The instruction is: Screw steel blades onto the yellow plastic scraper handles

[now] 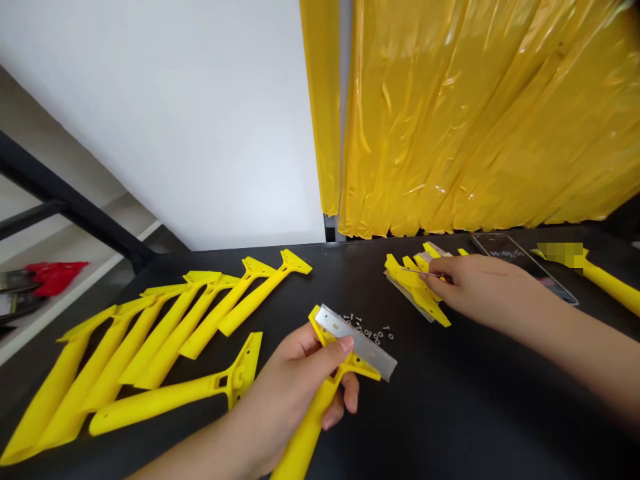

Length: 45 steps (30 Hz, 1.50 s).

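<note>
Left hand (303,373) had a yellow scraper handle (304,430) wrapped up, thumb on the metal blade (373,352); right hand (483,283) just pinched a thin rod (417,272) over yellow plastic pieces (416,287).

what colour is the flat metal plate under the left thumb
The flat metal plate is silver-grey, clearest in the head view.

Bare left hand (300,373): near centre, thumb pressed on top, fingers curled beneath.
Bare left forearm (213,445): slants in from near edge.
Bare right hand (477,285): far right, thumb and forefinger pinched.
Bare right forearm (575,337): enters from right edge.
</note>
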{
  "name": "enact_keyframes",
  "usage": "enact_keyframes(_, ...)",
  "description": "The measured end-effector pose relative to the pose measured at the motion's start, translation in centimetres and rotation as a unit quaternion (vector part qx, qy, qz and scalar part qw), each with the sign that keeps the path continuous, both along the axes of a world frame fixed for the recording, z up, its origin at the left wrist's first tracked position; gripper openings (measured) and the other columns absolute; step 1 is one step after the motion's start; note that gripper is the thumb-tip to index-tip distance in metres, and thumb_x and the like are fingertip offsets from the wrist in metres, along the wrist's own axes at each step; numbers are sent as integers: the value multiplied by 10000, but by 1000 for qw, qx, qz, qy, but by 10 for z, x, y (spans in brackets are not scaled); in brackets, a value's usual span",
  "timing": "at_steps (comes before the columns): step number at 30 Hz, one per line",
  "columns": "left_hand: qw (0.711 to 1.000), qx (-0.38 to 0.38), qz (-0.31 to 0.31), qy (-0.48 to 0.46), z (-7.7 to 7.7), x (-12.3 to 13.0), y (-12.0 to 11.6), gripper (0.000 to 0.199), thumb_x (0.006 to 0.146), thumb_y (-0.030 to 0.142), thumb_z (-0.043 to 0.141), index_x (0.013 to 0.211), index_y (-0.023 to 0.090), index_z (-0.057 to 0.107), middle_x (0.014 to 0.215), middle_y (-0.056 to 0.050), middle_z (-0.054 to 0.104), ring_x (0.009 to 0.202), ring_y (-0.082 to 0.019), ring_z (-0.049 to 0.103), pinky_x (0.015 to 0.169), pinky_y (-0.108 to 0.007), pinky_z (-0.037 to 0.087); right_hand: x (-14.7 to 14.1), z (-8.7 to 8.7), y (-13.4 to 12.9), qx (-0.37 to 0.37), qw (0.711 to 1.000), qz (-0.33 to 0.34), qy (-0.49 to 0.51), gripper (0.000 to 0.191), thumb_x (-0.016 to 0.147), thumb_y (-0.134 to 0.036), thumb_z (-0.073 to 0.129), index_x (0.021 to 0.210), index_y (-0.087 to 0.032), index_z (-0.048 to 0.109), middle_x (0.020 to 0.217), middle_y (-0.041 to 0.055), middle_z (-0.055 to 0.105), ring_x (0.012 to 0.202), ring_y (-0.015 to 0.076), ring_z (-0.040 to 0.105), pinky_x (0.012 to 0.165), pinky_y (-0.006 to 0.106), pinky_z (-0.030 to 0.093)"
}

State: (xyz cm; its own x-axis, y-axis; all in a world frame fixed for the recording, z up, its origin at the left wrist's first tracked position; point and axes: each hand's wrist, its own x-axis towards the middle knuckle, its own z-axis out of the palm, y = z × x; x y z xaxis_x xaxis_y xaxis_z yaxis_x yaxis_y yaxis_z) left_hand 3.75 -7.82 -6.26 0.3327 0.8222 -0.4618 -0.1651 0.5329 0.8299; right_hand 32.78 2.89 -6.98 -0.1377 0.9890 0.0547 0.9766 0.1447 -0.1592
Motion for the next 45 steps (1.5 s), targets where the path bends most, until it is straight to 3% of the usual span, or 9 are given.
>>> enact_keyframes(2, 1000, 5, -12, -4, -1, 1, -1, 214, 1019, 389, 636, 1010, 180, 593, 610, -30, 678, 412, -67, 446, 412, -166, 307, -10, 3, -12, 35, 999, -10, 4, 354, 978, -522, 522, 978, -228, 720, 698, 58, 619, 648, 240, 556, 623, 340, 289)
enact_keyframes(4, 1000, 1, -25, -10, -2, 2, -2, 207, 1012, 387, 638, 1014, 185, 593, 605, -17, 662, 404, -65, 431, 405, -164, 306, -27, 8, -30, 4, 996, 29, 86, 409, 976, -604, 530, 986, -246, 727, 724, 43, 622, 659, 221, 546, 620, 332, 306)
enact_keyframes(5, 999, -3, -31, -10, -2, 3, -3, 205, 1010, 388, 636, 1011, 188, 592, 598, -8, 649, 395, -62, 420, 400, -164, 304, -37, 11, -41, -78, 979, 71, 174, 420, 971, -634, 553, 927, -253, 725, 720, 24, 614, 664, 202, 541, 613, 319, 325)
enact_keyframes(8, 999, -12, -38, -6, -3, 4, -6, 196, 996, 381, 643, 994, 191, 597, 583, 12, 613, 382, -62, 405, 390, -166, 299, -65, 14, -69, -291, 874, 123, 368, 365, 934, -604, 657, 860, -251, 708, 686, -21, 553, 655, 159, 483, 579, 285, 332)
enact_keyframes(15, 997, -3, 9, -71, 6, 2, -4, 217, 981, 289, 696, 1102, 112, 730, 868, -115, 749, 737, -158, 678, 656, -226, 542, -70, 5, -68, -304, 816, 117, 477, 345, 988, -484, 623, 789, -202, 626, 714, -31, 569, 687, 131, 461, 637, 274, 343)
enact_keyframes(19, 999, 1, -6, -53, 8, 2, -1, 235, 1004, 318, 711, 1117, 119, 767, 995, -126, 779, 890, -194, 752, 825, -274, 603, -64, 6, -60, -266, 815, 118, 502, 353, 991, -484, 640, 784, -199, 622, 720, -42, 544, 699, 124, 446, 658, 267, 347)
enact_keyframes(22, 999, -6, -36, -31, 5, 5, -2, 269, 1036, 385, 661, 1117, 142, 744, 769, -66, 744, 653, -155, 712, 636, -234, 580, -66, 5, -64, -277, 812, 129, 497, 353, 975, -484, 673, 770, -202, 614, 685, -52, 507, 665, 119, 419, 609, 265, 320)
enact_keyframes(26, 998, -2, -57, -11, 2, 7, -3, 281, 1057, 397, 605, 1124, 149, 718, 621, -20, 668, 473, -92, 540, 458, -156, 413, -67, 1, -68, -277, 830, 139, 463, 333, 979, -472, 673, 783, -205, 634, 686, -49, 508, 664, 124, 422, 594, 268, 321)
enact_keyframes(45, 993, 21, -72, 91, -1, 7, -2, 386, 1010, 545, 593, 1024, 165, 662, 553, 7, 618, 388, -86, 452, 413, -181, 352, -70, -4, -63, -317, 834, 132, 432, 336, 956, -471, 677, 770, -203, 598, 683, -49, 501, 658, 122, 428, 589, 264, 307)
